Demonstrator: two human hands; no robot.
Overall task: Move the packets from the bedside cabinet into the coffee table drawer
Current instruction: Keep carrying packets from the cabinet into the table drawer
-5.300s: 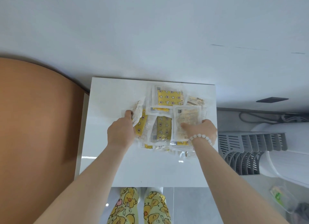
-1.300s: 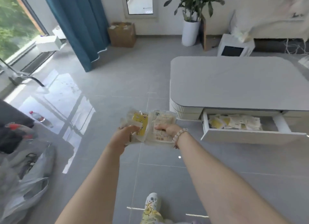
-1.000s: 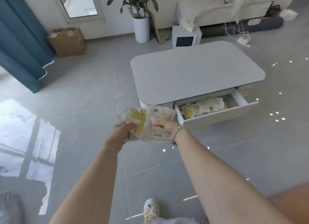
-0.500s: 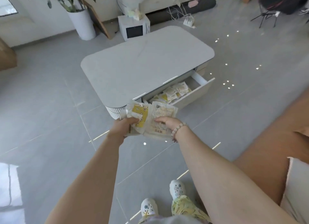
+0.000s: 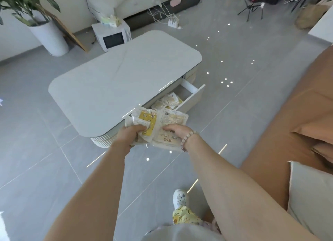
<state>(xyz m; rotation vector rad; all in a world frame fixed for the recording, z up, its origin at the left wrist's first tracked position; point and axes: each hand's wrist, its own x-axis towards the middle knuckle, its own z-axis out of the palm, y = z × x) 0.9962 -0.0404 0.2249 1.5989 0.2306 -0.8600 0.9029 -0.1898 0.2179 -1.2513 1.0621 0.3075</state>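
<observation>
The fingers [image 5: 142, 127] of the left hand [image 5: 128, 136] are curled down over the near-left corner of a bundle of clear plastic packets [image 5: 158, 122], some printed yellow with stars, some pale with label text. The thumb is hidden beneath, so we take it for a clamp. Just right of them, the fingers [image 5: 170, 128] of the right hand [image 5: 177, 132], its wrist ringed by a pale bead bracelet [image 5: 188, 139], are bent onto the top pale packet and press it against the rest. Both hands grip the one bundle between them, off any surface.

Just beyond the fingertips, and lower, the white pull-out drawer [image 5: 194, 100] of the pale grey round-cornered coffee table [image 5: 117, 75] stands open, and a heap of like packets [image 5: 168, 102] already lies inside it. To the right of the hands runs a brown fabric sofa [image 5: 297, 118]; far past the table sit a white microwave [image 5: 112, 37] and a white plant pot [image 5: 51, 38].

We judge the task well along: at least one load is stowed, and this one is at the drawer's edge but not yet let go. What is left is to lower it in. Whether more packets wait on the bedside cabinet we cannot tell, as it is outside this view
</observation>
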